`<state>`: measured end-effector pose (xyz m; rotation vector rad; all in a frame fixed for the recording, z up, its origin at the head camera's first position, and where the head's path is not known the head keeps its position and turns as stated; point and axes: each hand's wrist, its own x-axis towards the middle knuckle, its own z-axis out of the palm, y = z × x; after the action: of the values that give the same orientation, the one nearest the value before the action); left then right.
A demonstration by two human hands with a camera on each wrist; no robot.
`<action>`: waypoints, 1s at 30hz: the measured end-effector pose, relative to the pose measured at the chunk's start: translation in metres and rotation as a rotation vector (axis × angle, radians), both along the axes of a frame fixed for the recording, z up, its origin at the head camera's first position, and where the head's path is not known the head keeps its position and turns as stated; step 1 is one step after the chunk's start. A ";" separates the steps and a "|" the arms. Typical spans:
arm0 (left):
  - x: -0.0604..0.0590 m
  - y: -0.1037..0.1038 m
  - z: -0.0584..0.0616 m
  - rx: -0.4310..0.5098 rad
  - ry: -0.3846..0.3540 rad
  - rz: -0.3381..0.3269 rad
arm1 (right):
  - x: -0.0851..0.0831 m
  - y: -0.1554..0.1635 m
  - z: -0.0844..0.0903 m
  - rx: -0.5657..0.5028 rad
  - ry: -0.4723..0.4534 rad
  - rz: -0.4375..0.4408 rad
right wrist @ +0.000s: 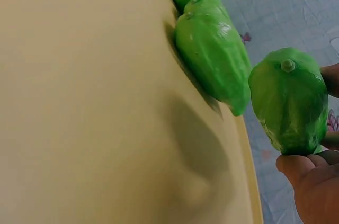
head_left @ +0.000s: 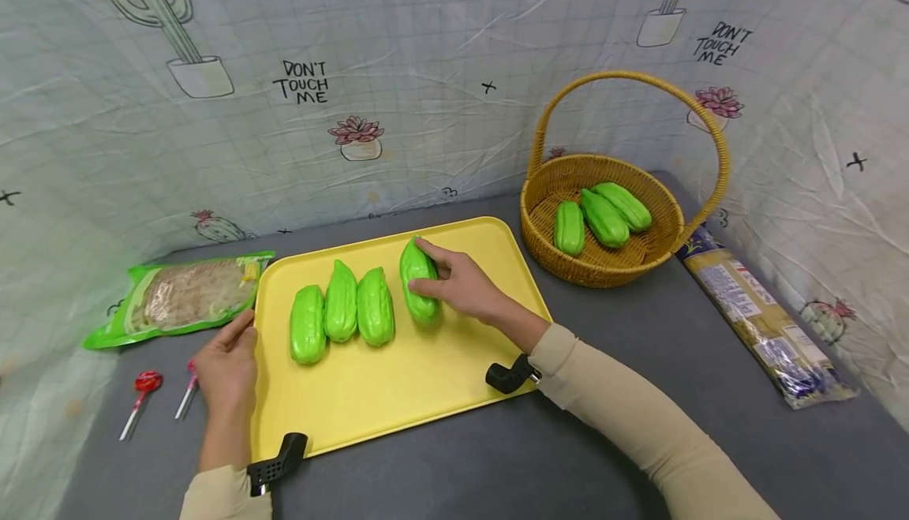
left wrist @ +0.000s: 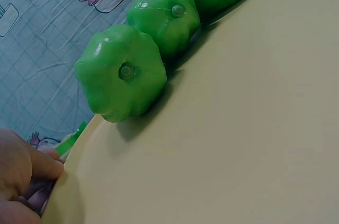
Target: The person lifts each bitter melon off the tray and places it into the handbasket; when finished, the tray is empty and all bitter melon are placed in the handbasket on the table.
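Head view: our right hand point(head_left: 461, 283) grips a green gourd point(head_left: 417, 280) on the yellow tray point(head_left: 426, 378).

Thumb and fingers curl round the gourd, which lies on the far middle of the tray, just right of a row of three gourds point(head_left: 341, 312). Our left hand point(head_left: 227, 362) rests at the tray's left edge, fingers loosely bent against the rim. Right and farther stands a wicker basket point(head_left: 604, 267) holding three more gourds point(head_left: 602, 218). Two lollipops point(head_left: 145, 384) lie at near left.

Four gourds point(head_left: 341, 311) on tray point(head_left: 398, 394); basket point(head_left: 604, 260) right of it
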<state>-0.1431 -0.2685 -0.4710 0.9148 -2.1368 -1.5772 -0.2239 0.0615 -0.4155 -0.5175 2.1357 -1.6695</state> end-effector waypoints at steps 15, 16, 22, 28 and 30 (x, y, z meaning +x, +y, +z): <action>0.001 0.001 0.001 -0.006 -0.014 -0.010 | -0.017 0.051 0.033 -0.063 0.061 -0.072; 0.000 0.002 0.001 -0.004 -0.016 -0.009 | -0.018 0.056 0.036 -0.073 0.057 -0.077; 0.000 0.004 0.002 -0.022 -0.032 -0.007 | -0.025 0.085 0.048 -0.079 0.067 -0.126; 0.000 0.003 0.001 -0.019 -0.035 -0.002 | -0.031 0.111 0.054 -0.044 0.072 -0.183; 0.001 0.002 0.000 -0.014 -0.034 -0.004 | -0.032 0.117 0.056 -0.037 0.074 -0.191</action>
<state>-0.1425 -0.2669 -0.4709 0.9397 -2.1715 -1.5572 -0.2559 0.1788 -0.3599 -0.4018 2.2732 -1.8201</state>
